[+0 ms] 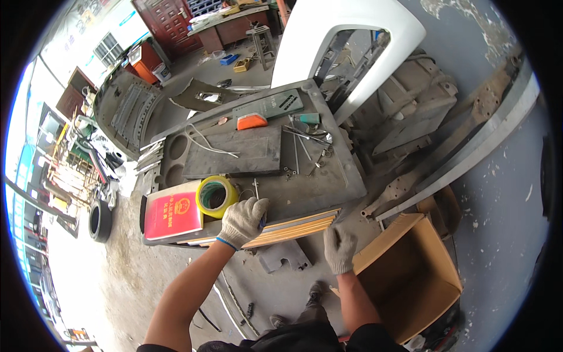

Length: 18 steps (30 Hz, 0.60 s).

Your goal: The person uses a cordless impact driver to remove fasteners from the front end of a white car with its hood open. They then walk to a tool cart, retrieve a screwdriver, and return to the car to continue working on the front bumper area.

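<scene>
My left hand (245, 222), in a knitted pale glove, is closed at the bench's front edge, beside a roll of yellow tape (212, 196). Just beyond its fingers shows a thin metal rod (256, 188), and a dark blue bit peeks out under them; what the hand grips is mostly hidden. My right hand (340, 251), gloved alike, hangs off the bench's front right corner with fingers stretched and nothing visible in it. Left of the tape lies a red book (174, 215). Wooden strips (299, 229) run along the bench's front side.
On the worn bench (346, 176) lie a dark flat plate (234, 154), an orange-handled tool (252, 121), a green case (268, 104), a white cable tie (202, 144), sockets and rods. A cardboard box (404, 264) stands at right, a white car bumper (404, 29) behind.
</scene>
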Tool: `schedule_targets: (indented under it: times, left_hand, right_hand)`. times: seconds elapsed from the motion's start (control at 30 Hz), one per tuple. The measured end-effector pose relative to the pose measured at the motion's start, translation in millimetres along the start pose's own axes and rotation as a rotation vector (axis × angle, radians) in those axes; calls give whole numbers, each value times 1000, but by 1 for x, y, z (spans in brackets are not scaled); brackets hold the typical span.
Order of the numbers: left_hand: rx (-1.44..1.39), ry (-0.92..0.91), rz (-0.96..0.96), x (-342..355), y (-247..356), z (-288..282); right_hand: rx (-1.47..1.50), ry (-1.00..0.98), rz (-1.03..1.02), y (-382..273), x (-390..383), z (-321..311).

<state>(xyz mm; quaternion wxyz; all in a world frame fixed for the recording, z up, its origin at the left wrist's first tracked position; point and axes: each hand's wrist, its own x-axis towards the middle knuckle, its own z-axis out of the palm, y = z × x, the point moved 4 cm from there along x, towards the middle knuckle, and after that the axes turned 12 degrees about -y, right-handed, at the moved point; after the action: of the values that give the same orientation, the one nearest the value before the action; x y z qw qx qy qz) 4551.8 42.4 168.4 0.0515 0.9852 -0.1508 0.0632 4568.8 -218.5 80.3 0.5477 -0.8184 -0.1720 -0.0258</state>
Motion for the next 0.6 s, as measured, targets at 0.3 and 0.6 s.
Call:
schedule_targets:
  times: [0.3,0.6]
  left_hand:
    - [5,43,-52,3,-2,-6]
    - [1,-3,-98,-2,1,-8]
  right_hand:
    - [-1109,-710,312,-95,240,64]
    - [-1251,-829,201,-64,253,69]
